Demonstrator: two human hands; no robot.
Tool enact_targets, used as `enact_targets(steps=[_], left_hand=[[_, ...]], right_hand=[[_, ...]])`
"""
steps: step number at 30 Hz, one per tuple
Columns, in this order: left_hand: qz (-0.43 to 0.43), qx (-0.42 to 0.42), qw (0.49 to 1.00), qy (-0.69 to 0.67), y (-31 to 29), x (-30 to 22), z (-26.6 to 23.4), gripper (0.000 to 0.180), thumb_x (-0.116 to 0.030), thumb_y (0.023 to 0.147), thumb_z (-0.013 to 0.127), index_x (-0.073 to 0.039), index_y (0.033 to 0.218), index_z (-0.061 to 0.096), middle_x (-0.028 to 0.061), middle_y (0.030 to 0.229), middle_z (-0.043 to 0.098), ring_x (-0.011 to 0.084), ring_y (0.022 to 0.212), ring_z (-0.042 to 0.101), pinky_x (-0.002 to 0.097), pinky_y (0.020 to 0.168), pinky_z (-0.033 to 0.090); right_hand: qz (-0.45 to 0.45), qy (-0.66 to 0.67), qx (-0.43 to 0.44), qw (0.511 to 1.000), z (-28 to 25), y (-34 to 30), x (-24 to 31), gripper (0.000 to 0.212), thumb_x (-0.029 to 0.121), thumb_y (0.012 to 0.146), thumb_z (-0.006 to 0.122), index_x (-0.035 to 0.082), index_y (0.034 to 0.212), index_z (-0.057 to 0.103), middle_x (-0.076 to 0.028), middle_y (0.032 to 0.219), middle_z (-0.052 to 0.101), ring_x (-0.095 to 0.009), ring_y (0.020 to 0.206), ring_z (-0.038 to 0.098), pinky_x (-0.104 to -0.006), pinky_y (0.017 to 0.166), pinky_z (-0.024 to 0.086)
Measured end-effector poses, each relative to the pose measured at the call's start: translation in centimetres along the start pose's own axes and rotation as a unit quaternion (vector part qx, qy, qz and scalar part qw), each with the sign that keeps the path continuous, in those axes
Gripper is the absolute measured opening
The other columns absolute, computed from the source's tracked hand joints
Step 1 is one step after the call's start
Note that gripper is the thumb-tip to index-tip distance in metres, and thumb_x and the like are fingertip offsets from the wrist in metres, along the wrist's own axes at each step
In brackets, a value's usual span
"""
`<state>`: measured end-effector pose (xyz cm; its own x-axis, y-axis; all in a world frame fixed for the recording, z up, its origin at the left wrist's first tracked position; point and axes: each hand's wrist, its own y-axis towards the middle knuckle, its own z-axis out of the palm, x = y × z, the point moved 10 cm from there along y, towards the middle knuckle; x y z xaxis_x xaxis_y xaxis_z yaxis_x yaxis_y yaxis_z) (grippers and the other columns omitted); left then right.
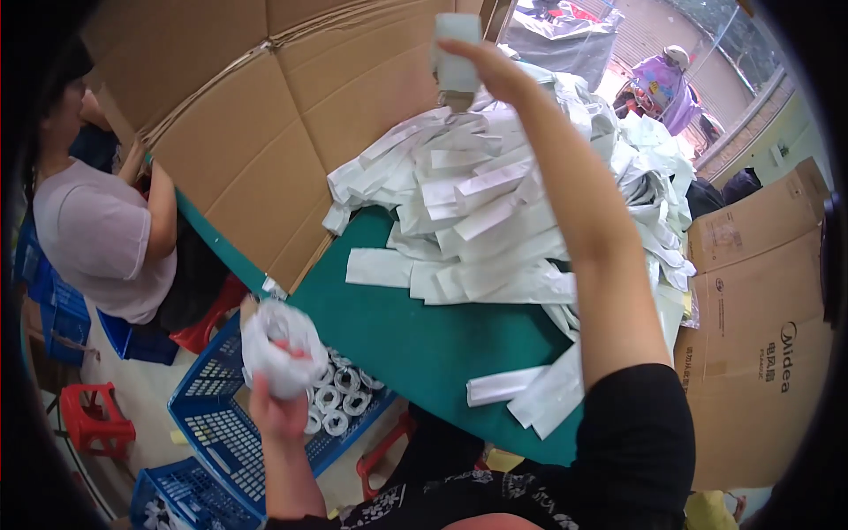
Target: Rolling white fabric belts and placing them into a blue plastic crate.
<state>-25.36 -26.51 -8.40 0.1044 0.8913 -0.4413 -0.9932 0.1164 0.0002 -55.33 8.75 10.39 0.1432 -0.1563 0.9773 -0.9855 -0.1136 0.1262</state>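
At the lower left, my left hand [276, 411] is closed round a white, crinkled ring-shaped roll [281, 375], its fingers partly hidden by it. The roll is held above a blue basket [208, 393] with several smaller white rings [329, 399] inside. My right arm reaches far forward, and my right hand [496, 72] grips a pale oblong block-like piece [458, 49] near the cardboard wall, its fingers largely hidden behind it. Below that hand, a big heap of flat white strips [495, 212] covers the far part of the green table [380, 331].
A tall cardboard sheet [221, 115] walls the table's far left. Beyond it, another person [102, 234] sits. Red stools [95, 420] and a second blue basket [185, 495] stand on the floor at left. A large carton [751, 353] is at the right.
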Motion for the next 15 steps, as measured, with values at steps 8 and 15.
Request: enact_targets(steps=[8,15], left_hand=[[-0.055,0.086,0.961,0.257,-0.1,6.2,9.4,0.04,-0.009,0.082,0.057,0.004,0.118,0.047,0.0116,0.116,0.055,0.0219,0.11,0.051,0.0343,0.097,0.036],[-0.272,0.063,0.957,-0.077,-9.0,11.3,6.3,0.068,-0.027,0.078,0.066,-0.008,0.133,0.032,0.009,0.128,0.045,0.0241,0.118,0.044,0.0419,0.101,0.033]], right_hand=[[-0.132,-0.211,0.271,0.93,11.8,-29.0,4.8,0.046,0.024,0.066,0.075,0.007,0.105,0.057,-0.016,0.11,0.051,-0.029,0.1,0.052,-0.038,0.087,0.042],[-0.253,-0.363,0.349,0.826,23.2,-41.3,3.8,0.032,0.02,0.058,0.074,0.006,0.083,0.061,-0.024,0.119,0.039,-0.04,0.111,0.042,-0.046,0.098,0.031]])
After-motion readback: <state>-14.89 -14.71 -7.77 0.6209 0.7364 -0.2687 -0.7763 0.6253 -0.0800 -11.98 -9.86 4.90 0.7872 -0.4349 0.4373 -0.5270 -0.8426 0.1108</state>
